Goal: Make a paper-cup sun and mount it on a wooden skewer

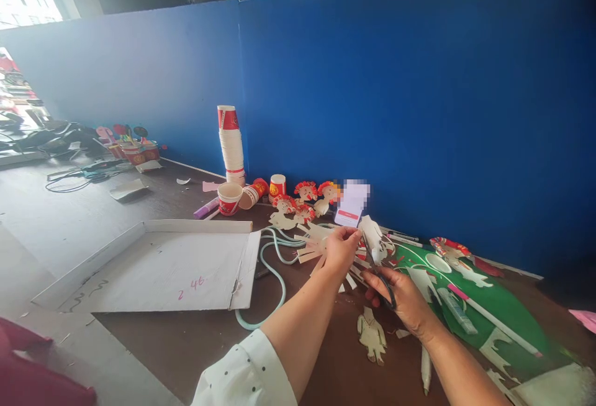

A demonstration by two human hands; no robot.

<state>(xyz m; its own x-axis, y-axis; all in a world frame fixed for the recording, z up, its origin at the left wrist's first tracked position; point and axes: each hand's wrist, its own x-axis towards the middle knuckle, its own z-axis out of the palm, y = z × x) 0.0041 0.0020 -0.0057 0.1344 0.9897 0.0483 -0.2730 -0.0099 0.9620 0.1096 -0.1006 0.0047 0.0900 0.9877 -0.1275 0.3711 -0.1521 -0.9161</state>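
My left hand [342, 248] is closed in a pinch on a paper cup cut into strips [308, 253]; the pale strips fan out on both sides of the hand. My right hand [404, 300] grips black-handled scissors [384, 285], whose blades point up and away beside my left fingertips. How far the blades are apart is hard to make out. Just behind the blades is a white paper figure [372, 233]. Below the hands, a paper doll cut-out [371, 336] lies on the dark table [326, 356].
Left of my arms sits a shallow white box lid [162, 263], with a pale green cord [282, 288] beside it. Red paper cups [230, 198] and a tall cup stack [231, 148] stand near the blue partition [372, 83]. Pens and scraps lie on a green sheet [507, 297].
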